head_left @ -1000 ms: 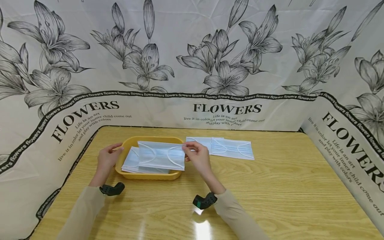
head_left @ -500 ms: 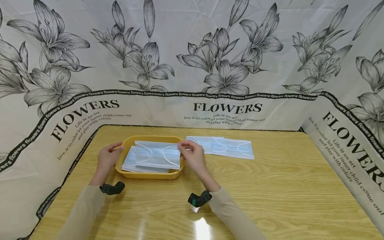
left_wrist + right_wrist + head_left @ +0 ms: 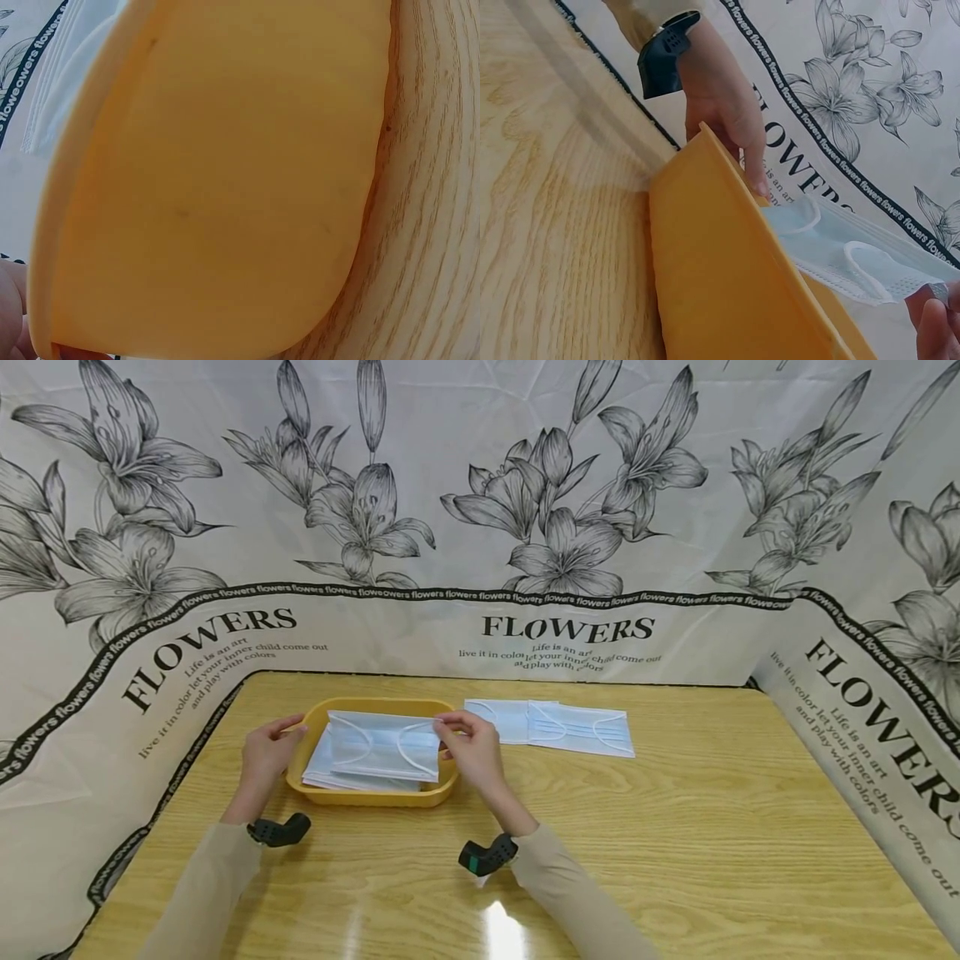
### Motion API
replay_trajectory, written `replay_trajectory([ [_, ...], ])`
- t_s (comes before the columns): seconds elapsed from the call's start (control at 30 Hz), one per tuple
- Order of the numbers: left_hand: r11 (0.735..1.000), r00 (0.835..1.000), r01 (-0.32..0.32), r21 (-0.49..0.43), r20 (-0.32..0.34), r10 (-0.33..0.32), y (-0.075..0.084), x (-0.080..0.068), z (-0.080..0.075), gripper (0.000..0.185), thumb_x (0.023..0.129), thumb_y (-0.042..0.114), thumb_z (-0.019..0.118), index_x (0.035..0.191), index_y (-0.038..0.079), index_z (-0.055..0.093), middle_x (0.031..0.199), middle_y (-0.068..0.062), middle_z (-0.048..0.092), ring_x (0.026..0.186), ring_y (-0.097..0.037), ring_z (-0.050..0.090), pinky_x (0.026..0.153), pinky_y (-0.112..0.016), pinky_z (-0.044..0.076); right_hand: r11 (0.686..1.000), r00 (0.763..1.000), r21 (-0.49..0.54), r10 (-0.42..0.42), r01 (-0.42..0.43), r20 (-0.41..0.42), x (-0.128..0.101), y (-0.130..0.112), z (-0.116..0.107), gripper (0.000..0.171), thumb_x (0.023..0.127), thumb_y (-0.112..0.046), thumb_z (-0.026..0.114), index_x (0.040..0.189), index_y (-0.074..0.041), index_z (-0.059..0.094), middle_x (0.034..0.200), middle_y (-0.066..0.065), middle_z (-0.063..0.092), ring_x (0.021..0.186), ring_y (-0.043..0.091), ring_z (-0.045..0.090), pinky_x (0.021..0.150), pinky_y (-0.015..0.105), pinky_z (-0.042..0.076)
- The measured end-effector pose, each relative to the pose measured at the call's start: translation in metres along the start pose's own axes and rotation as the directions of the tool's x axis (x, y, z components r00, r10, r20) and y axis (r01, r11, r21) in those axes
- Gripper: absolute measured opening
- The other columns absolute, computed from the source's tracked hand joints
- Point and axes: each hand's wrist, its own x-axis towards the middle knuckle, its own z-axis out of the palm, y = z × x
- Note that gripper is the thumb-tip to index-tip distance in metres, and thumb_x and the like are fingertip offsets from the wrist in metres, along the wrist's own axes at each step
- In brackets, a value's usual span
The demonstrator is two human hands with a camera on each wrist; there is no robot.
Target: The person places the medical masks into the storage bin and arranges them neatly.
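Note:
My left hand [image 3: 267, 762] grips the left end of a yellow plastic basket [image 3: 360, 799]. In the right wrist view, the left thumb [image 3: 756, 169] lies over the basket's rim. My right hand [image 3: 477, 760] pinches the right edge of a pale blue face mask [image 3: 384, 745], which hangs over the basket with its ear loops facing me. Beneath it, several more masks [image 3: 318, 768] lie inside the basket, partly covered. In the left wrist view, the basket's outer wall [image 3: 225, 180] fills most of the picture and only a bit of the left hand shows.
Right of the basket, two overlapping face masks [image 3: 583, 731] lie flat on the wooden table [image 3: 675, 843]. A white curtain [image 3: 420, 643] with flower prints stands along the table's back and sides.
My right hand has moved left with the pinched mask, bringing it further over the basket. The left hand stays on the basket's left end.

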Motion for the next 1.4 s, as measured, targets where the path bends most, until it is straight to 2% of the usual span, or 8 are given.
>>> replay_trajectory([
  [0.2, 1.000, 1.000, 0.001, -0.007, -0.005, -0.001, 0.001, 0.001, 0.000, 0.043, 0.096, 0.030, 0.057, 0.134, 0.009, 0.058, 0.124, -0.022, 0.059, 0.096, -0.021, 0.058, 0.059, -0.015, 0.045, 1.000, 1.000, 0.001, -0.005, 0.005, 0.003, 0.000, 0.001, 0.004, 0.019, 0.091, -0.005, 0.063, 0.105, 0.008, 0.068, 0.097, 0.028, 0.069, 0.072, 0.036, 0.064, 0.068, 0.052, 0.055],
  [0.43, 1.000, 1.000, -0.011, -0.011, -0.001, 0.011, 0.000, 0.001, 0.000, 0.043, 0.096, 0.030, 0.057, 0.133, 0.008, 0.058, 0.123, -0.022, 0.059, 0.095, -0.020, 0.059, 0.059, -0.016, 0.045, 1.000, 1.000, -0.001, 0.002, -0.002, 0.020, 0.000, 0.001, 0.010, 0.018, 0.091, -0.004, 0.063, 0.105, 0.007, 0.068, 0.097, 0.027, 0.069, 0.072, 0.034, 0.064, 0.060, 0.035, 0.057],
  [0.67, 1.000, 1.000, -0.004, -0.011, 0.000, 0.004, 0.001, 0.000, 0.000, 0.043, 0.097, 0.029, 0.057, 0.134, 0.008, 0.058, 0.124, -0.022, 0.059, 0.097, -0.021, 0.058, 0.059, -0.015, 0.044, 1.000, 0.999, -0.008, 0.006, -0.005, 0.045, -0.001, 0.001, 0.015, 0.018, 0.091, -0.003, 0.062, 0.105, 0.008, 0.067, 0.096, 0.028, 0.068, 0.077, 0.045, 0.063, 0.069, 0.054, 0.055],
  [0.9, 1.000, 1.000, 0.014, -0.020, 0.007, -0.014, 0.003, -0.001, -0.001, 0.043, 0.097, 0.029, 0.056, 0.134, 0.008, 0.057, 0.126, -0.022, 0.058, 0.101, -0.022, 0.058, 0.060, -0.014, 0.045, 0.999, 0.996, -0.042, 0.037, -0.034, 0.083, 0.003, 0.005, 0.018, 0.020, 0.092, -0.004, 0.061, 0.107, 0.010, 0.066, 0.097, 0.029, 0.067, 0.078, 0.046, 0.063, 0.057, 0.023, 0.054],
  [1.0, 1.000, 1.000, 0.019, -0.020, 0.010, -0.019, 0.004, -0.001, -0.001, 0.044, 0.097, 0.030, 0.056, 0.134, 0.008, 0.057, 0.126, -0.022, 0.058, 0.102, -0.023, 0.058, 0.060, -0.014, 0.045, 0.998, 0.995, -0.050, 0.045, -0.041, 0.092, 0.008, 0.017, 0.018, 0.021, 0.093, -0.005, 0.061, 0.108, 0.008, 0.066, 0.098, 0.028, 0.068, 0.078, 0.046, 0.064, 0.055, 0.021, 0.052],
  [1.13, 1.000, 1.000, 0.016, -0.019, 0.012, -0.016, 0.005, -0.002, -0.002, 0.044, 0.097, 0.030, 0.056, 0.134, 0.008, 0.057, 0.127, -0.021, 0.057, 0.102, -0.022, 0.058, 0.060, -0.014, 0.044, 0.996, 0.994, -0.082, 0.042, -0.033, 0.102, 0.015, 0.030, 0.017, 0.021, 0.093, -0.010, 0.062, 0.110, 0.003, 0.068, 0.098, 0.024, 0.070, 0.079, 0.045, 0.064, 0.057, 0.027, 0.055],
  [1.3, 1.000, 1.000, 0.013, -0.018, 0.014, -0.013, 0.005, -0.001, -0.003, 0.043, 0.096, 0.030, 0.056, 0.134, 0.008, 0.058, 0.126, -0.021, 0.058, 0.098, -0.020, 0.058, 0.060, -0.013, 0.045, 0.990, 0.993, -0.143, 0.022, -0.005, 0.113, 0.017, 0.033, 0.017, 0.019, 0.093, -0.013, 0.063, 0.106, -0.001, 0.070, 0.095, 0.019, 0.071, 0.075, 0.041, 0.066, 0.065, 0.046, 0.057],
  [1.4, 1.000, 1.000, 0.017, -0.015, 0.013, -0.017, 0.005, -0.001, -0.003, 0.043, 0.096, 0.030, 0.057, 0.134, 0.008, 0.058, 0.125, -0.021, 0.058, 0.096, -0.019, 0.057, 0.060, -0.014, 0.045, 0.984, 0.992, -0.177, 0.018, 0.003, 0.121, 0.019, 0.033, 0.017, 0.017, 0.093, -0.013, 0.063, 0.104, -0.002, 0.070, 0.095, 0.017, 0.070, 0.072, 0.041, 0.066, 0.066, 0.050, 0.056],
])
